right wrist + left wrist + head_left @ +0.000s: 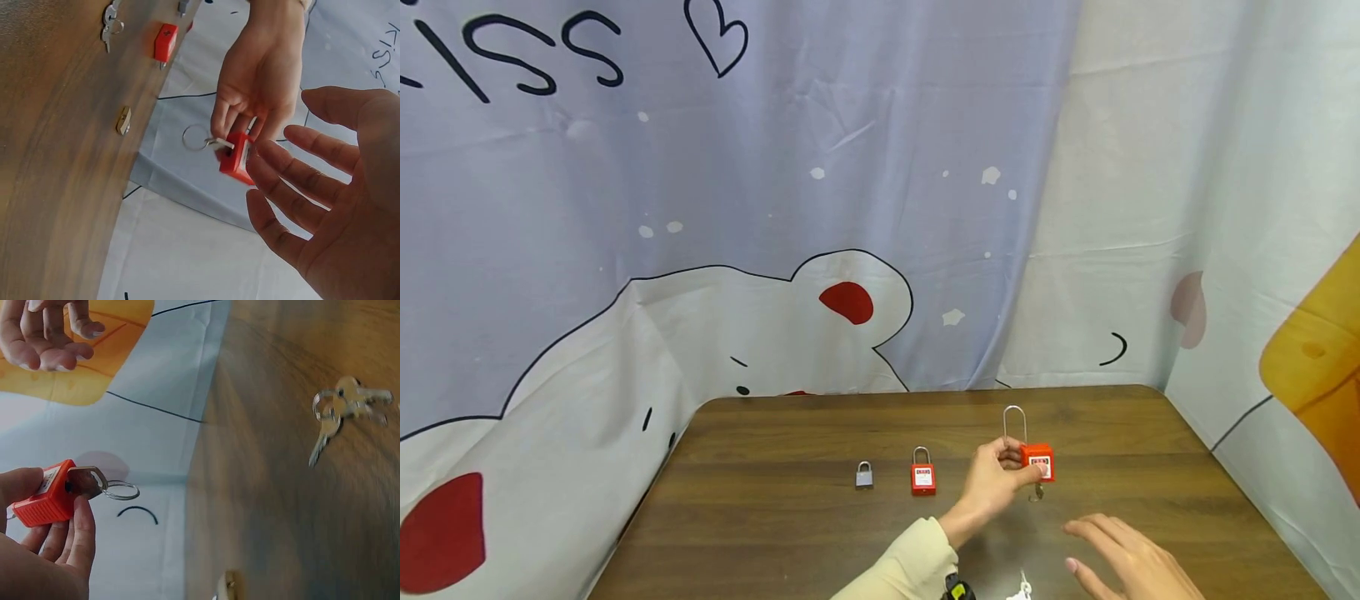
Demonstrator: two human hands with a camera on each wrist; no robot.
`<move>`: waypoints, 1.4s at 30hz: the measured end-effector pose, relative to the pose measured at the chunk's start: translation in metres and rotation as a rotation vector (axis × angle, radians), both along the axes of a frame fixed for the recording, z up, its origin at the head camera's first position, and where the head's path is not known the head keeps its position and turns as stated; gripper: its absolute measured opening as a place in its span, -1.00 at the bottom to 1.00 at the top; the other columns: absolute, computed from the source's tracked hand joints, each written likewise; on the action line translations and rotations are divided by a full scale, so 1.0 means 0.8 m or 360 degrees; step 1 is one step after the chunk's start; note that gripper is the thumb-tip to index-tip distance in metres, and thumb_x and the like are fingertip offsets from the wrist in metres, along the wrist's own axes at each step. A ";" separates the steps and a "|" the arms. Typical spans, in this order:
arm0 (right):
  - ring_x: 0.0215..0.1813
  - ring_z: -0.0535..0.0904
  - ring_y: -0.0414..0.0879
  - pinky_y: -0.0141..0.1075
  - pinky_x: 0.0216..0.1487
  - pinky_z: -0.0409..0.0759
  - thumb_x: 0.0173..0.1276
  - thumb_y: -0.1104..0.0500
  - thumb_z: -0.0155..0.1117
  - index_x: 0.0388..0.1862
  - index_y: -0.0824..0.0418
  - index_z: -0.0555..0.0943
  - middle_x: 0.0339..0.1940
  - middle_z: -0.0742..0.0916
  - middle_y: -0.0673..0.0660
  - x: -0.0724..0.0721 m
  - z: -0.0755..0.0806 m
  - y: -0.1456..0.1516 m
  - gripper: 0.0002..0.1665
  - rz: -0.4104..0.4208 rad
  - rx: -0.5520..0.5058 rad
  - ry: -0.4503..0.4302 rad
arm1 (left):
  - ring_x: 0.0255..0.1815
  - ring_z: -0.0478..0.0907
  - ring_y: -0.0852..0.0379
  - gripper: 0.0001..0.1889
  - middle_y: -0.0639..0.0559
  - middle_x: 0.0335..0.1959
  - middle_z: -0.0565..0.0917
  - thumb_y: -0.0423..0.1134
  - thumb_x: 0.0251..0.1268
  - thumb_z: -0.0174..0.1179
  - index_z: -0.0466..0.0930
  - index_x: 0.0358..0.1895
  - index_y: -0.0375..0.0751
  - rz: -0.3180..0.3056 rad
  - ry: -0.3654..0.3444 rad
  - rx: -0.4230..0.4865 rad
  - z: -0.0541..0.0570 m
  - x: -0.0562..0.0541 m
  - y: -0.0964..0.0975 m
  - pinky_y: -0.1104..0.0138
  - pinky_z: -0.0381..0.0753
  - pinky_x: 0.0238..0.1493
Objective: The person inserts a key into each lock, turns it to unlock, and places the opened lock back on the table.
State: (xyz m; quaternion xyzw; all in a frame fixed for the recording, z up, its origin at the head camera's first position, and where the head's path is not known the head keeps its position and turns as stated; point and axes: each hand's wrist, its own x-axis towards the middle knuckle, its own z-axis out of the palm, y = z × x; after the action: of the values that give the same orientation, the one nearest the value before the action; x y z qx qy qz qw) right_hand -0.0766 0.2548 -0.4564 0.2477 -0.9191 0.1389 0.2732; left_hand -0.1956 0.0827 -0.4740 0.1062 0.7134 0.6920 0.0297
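The left hand (992,479) holds the held lock (1038,463), a red padlock, with the thumb across its label and the other fingers curled behind and under the body; the wrist views show it lifted off the table (760,533). Its tall shackle (1015,407) rises above the body in the head view, one leg at the body's edge and the other coming down beside it, where the fingers hide its end. A key (84,481) sits in the base of the held lock, and a ring (122,490) hangs from that key. The right hand (1127,558) is on the right and nearer side of the held lock, apart from it, with its fingers spread, gently bent and holding nothing. To the left of the held lock, on the table, is the second red lock (922,479), and farther left the smaller grey lock (864,476); both shackles point toward the cloth (850,192). Nearer the person than the held lock, loose keys (353,400) lie bunched on the table. In the right wrist view a brass piece (124,120) lies on the table, left of the held lock; I cannot tell just what it is. A pale sleeve (910,554) covers the left arm, nearer the person than the held lock.
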 end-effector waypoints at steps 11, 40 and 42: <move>-0.15 0.62 -0.31 -0.32 -0.31 0.62 -0.07 -0.07 0.61 -0.12 -0.17 0.64 -0.16 0.63 -0.37 0.003 -0.010 0.005 -0.51 -0.0069 0.0029 -0.0005 | -0.44 0.54 0.27 -0.79 0.10 -0.46 0.65 -0.39 -0.01 0.40 0.59 -0.30 -0.19 0.0106 -0.0298 0.0156 -0.026 -0.016 0.047 0.49 0.55 -0.37; -0.20 0.57 -0.45 -0.40 -0.41 0.53 0.07 -0.12 0.52 -0.07 -0.13 0.63 -0.15 0.65 -0.27 0.001 -0.045 0.017 -0.57 -0.0132 0.0035 -0.0234 | -0.67 0.62 0.20 -0.73 0.12 -0.64 0.54 -0.36 -0.04 0.45 0.47 -0.58 -0.15 0.0294 -0.0273 -0.0334 -0.084 -0.035 0.099 0.47 0.56 -0.65; -0.19 0.58 -0.43 -0.41 -0.40 0.53 0.05 -0.12 0.53 -0.07 -0.13 0.63 -0.15 0.65 -0.26 0.000 -0.048 0.019 -0.55 -0.0113 0.0041 -0.0210 | -0.70 0.62 0.20 -0.72 0.12 -0.66 0.53 -0.35 -0.04 0.45 0.46 -0.60 -0.14 0.0299 -0.0250 -0.0376 -0.083 -0.037 0.098 0.48 0.54 -0.68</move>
State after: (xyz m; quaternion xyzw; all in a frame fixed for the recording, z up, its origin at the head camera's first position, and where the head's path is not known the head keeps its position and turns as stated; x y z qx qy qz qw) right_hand -0.0763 0.2697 -0.4946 0.2088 -0.9450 0.1333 0.2134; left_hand -0.2251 0.1614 -0.5407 -0.0196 0.7920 0.6093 0.0330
